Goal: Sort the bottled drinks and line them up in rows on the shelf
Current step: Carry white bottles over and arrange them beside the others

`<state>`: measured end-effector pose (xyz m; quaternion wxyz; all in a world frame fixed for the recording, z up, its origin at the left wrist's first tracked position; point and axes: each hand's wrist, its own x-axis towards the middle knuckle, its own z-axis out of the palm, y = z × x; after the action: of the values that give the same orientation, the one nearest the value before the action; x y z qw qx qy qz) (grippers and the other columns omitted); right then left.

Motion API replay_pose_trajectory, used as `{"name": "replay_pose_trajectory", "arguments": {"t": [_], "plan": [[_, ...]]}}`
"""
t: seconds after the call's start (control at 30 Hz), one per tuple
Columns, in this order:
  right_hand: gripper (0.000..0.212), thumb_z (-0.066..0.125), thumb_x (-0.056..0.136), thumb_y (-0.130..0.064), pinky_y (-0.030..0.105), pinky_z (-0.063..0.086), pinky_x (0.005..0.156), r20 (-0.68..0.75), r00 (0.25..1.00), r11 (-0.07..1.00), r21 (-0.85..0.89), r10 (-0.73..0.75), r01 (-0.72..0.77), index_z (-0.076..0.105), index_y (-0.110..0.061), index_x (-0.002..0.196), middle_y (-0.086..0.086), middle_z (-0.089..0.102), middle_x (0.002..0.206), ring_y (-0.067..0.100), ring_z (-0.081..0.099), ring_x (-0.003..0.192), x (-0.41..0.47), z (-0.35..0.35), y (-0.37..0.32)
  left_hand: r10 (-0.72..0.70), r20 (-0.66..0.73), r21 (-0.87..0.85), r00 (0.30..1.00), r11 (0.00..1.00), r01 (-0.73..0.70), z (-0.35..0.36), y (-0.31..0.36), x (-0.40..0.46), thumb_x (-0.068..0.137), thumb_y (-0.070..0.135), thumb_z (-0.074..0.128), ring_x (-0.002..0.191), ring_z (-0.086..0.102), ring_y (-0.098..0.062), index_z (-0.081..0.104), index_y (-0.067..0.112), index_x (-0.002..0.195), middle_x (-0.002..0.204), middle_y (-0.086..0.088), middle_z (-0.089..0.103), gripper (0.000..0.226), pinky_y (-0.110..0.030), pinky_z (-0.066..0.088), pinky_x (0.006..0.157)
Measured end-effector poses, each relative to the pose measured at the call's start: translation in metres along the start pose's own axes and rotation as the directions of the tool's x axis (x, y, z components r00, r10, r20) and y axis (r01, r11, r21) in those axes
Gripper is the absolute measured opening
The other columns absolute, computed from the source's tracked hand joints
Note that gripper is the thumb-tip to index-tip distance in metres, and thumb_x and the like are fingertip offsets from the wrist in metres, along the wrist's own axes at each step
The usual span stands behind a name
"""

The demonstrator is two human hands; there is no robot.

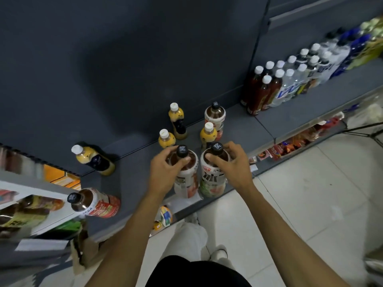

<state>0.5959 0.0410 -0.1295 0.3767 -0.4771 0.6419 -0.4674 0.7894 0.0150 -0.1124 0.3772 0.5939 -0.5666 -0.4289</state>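
Dark-grey metal shelf, front edge, 6 o'clock: left hand and right hand each gripping a black-capped brown tea bottle; mid-sorting; next, aligning behind matching bottle at 12 o'clock

Bare forearms, no sleeves in view – a black top, pale trousers and light shoes below.

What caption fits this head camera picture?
Left hand and right hand each grip a black-capped tea bottle on the shelf.
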Motion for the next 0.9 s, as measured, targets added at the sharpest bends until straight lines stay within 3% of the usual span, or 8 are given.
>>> {"name": "replay_pose_trajectory", "arguments": {"t": [0.1,0.17,0.3,0.4,0.53,0.6,0.73,0.9], "plan": [[0.023,0.078,0.071,-0.045,0.028,0.049,0.080,-0.038,0.998,0.999,0.019,0.040,-0.040,0.066,-0.037,0.088,0.000,0.063,0.096,0.011,0.061,0.092,0.005,-0.023,0.003,0.018,0.090,-0.059,0.996,0.998,-0.013,0.029,0.009,0.008,0.082,0.017,0.073,0.100,0.063,-0.003,0.063,0.021,0.111,0.106,0.009,0.067,0.031,-0.017,0.049,0.086],[0.036,0.073,0.069,-0.055,0.032,0.052,0.079,-0.066,0.996,0.998,0.007,0.064,-0.064,0.069,-0.031,0.094,-0.003,0.067,0.096,0.014,0.064,0.092,0.013,-0.042,0.007,0.045,0.170,-0.059,0.984,0.998,-0.036,0.050,0.013,0.021,0.085,0.017,0.070,0.100,0.063,-0.005,0.063,0.021,0.109,0.106,0.007,0.068,0.025,-0.021,0.049,0.085],[0.024,0.075,0.078,-0.036,0.040,0.056,0.078,-0.133,0.984,0.993,0.004,0.119,-0.120,0.072,-0.020,0.097,0.000,0.072,0.091,0.016,0.067,0.084,0.029,-0.082,0.005,0.126,0.289,-0.074,0.949,0.991,-0.109,0.095,0.027,0.043,0.088,0.023,0.065,0.097,0.061,-0.002,0.062,0.027,0.103,0.103,0.004,0.066,0.015,-0.019,0.047,0.082],[0.027,0.072,0.077,-0.041,0.050,0.056,0.078,-0.204,0.969,0.990,0.007,0.137,-0.139,0.072,-0.018,0.092,0.006,0.071,0.086,0.027,0.067,0.084,0.039,-0.113,0.009,0.181,0.326,-0.078,0.928,0.983,-0.165,0.132,0.038,0.054,0.083,0.041,0.060,0.102,0.058,-0.011,0.061,0.022,0.103,0.107,-0.002,0.061,0.028,-0.022,0.046,0.088],[0.031,0.071,0.077,-0.042,0.052,0.055,0.080,-0.275,0.944,0.983,0.017,0.180,-0.183,0.073,-0.021,0.100,0.002,0.073,0.092,0.025,0.069,0.089,0.046,-0.148,0.030,0.166,0.374,-0.085,0.913,0.986,-0.145,0.174,0.056,0.074,0.084,0.030,0.066,0.100,0.058,-0.007,0.064,0.018,0.102,0.105,0.003,0.060,0.022,-0.025,0.048,0.088],[0.029,0.073,0.080,-0.033,0.050,0.056,0.082,-0.308,0.927,0.977,0.047,0.212,-0.208,0.072,-0.019,0.105,-0.001,0.074,0.096,0.020,0.069,0.090,0.051,-0.164,0.042,0.151,0.346,-0.080,0.926,0.988,-0.131,0.194,0.067,0.081,0.082,0.020,0.071,0.100,0.059,-0.004,0.066,0.020,0.102,0.108,0.005,0.061,0.021,-0.023,0.049,0.088],[0.028,0.075,0.080,-0.025,0.036,0.057,0.082,-0.291,0.931,0.976,0.051,0.219,-0.213,0.072,-0.017,0.107,-0.003,0.073,0.096,0.014,0.068,0.089,0.083,-0.191,0.066,0.110,0.331,-0.062,0.937,0.994,-0.094,0.237,0.080,0.098,0.082,0.016,0.073,0.110,0.054,0.006,0.059,0.028,0.116,0.125,0.014,0.054,0.039,-0.004,0.040,0.090],[0.022,0.075,0.081,-0.020,0.014,0.046,0.073,-0.232,0.956,0.983,0.079,0.178,-0.164,0.071,-0.013,0.101,-0.008,0.070,0.089,-0.002,0.062,0.080,0.158,-0.228,0.085,-0.001,0.188,-0.008,0.982,1.000,0.002,0.277,0.089,0.118,0.078,0.010,0.075,0.087,0.064,0.005,0.067,0.031,0.094,0.095,0.014,0.068,0.028,-0.014,0.051,0.078]]}}
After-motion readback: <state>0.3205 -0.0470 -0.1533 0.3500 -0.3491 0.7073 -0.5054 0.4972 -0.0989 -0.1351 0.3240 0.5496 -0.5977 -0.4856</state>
